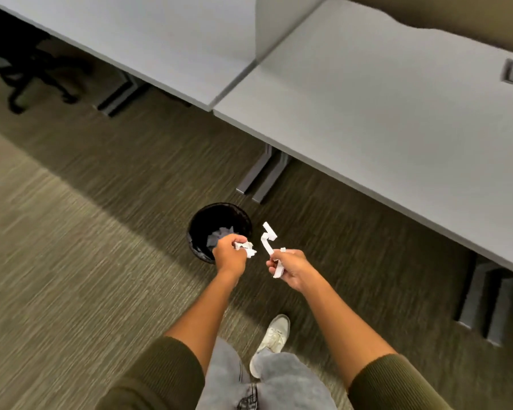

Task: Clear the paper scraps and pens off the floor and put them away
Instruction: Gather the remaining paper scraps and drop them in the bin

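On olive carpet (71, 261) beside grey desks (382, 113), the left hand (230, 255) clutches crumpled scraps (246, 248) over the black bin's (199, 229) 5 o'clock rim; the right hand (289, 267), at the bin's 3 o'clock, pinches a folded paper strip (267, 236).

No readable text, label, brand, number or sign anywhere in frame.
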`<state>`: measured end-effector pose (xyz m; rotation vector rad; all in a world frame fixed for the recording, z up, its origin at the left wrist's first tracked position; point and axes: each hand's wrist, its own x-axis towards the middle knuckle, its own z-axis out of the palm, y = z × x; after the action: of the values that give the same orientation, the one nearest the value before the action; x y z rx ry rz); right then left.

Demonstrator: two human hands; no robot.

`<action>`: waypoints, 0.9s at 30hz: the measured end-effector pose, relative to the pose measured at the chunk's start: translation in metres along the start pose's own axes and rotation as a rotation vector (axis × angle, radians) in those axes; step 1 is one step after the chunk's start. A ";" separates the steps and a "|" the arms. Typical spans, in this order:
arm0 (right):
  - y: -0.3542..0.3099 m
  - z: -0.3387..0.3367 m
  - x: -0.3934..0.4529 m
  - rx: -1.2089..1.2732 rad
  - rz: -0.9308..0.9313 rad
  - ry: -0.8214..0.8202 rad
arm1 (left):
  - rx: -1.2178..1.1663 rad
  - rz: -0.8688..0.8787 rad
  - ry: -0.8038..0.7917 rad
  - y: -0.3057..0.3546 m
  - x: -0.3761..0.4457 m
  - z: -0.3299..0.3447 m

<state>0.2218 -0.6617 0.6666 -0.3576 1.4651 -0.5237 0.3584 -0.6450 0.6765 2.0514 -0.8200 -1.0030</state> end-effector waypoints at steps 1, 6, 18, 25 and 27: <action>-0.008 0.010 0.006 -0.016 0.000 -0.006 | -0.009 -0.007 0.014 0.003 0.011 -0.003; -0.039 0.055 0.039 -0.059 0.005 -0.003 | -0.027 -0.051 0.021 0.012 0.065 -0.010; -0.053 0.146 0.128 -0.153 0.004 0.186 | 0.128 -0.097 -0.059 -0.014 0.194 -0.035; -0.048 0.181 0.161 -0.262 0.034 0.284 | 0.209 -0.123 -0.103 -0.026 0.239 -0.038; -0.049 0.187 0.168 -0.290 0.028 0.293 | 0.209 -0.133 -0.110 -0.027 0.247 -0.036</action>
<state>0.4064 -0.8087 0.5674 -0.5038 1.8341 -0.3500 0.5180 -0.8101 0.5742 2.2694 -0.8863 -1.1535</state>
